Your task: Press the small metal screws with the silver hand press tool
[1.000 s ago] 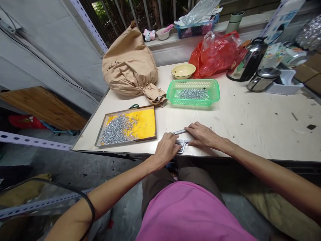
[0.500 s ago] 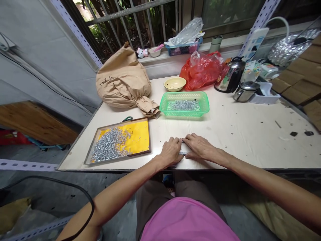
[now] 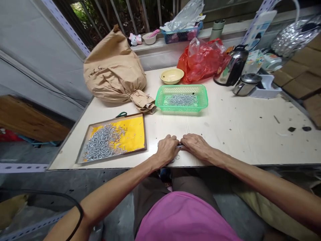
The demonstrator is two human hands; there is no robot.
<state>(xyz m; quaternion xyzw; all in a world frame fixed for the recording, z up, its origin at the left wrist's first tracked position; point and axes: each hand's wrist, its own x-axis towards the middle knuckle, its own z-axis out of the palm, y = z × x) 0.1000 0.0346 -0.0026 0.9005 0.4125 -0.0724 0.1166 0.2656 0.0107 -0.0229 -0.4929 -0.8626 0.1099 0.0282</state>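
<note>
My left hand (image 3: 168,149) and my right hand (image 3: 197,146) are close together above the front of the table, fingers curled. Between them a thin grey metal-looking strip (image 3: 180,146) shows, gripped from both ends; most of it is hidden by the fingers. Under my left hand lies some small clear or shiny item that I cannot make out. To the left is a shallow tray (image 3: 145,134) with a yellow sheet (image 3: 134,132) and a heap of small silver metal pins or screws (image 3: 101,144). Beyond my hands stands a green plastic basket (image 3: 182,108) holding similar small pieces.
A large brown paper sack (image 3: 112,70) leans at the back left, near green-handled scissors (image 3: 122,114). Along the back are a cream bowl (image 3: 172,76), a red plastic bag (image 3: 200,63), a thermos jug (image 3: 233,67) and a steel cup (image 3: 247,84). Dark scraps (image 3: 291,129) lie at right.
The strip between my hands has tilted and shows narrower than before. My right hand's fingers have curled in more. The whole view has shifted slightly.
</note>
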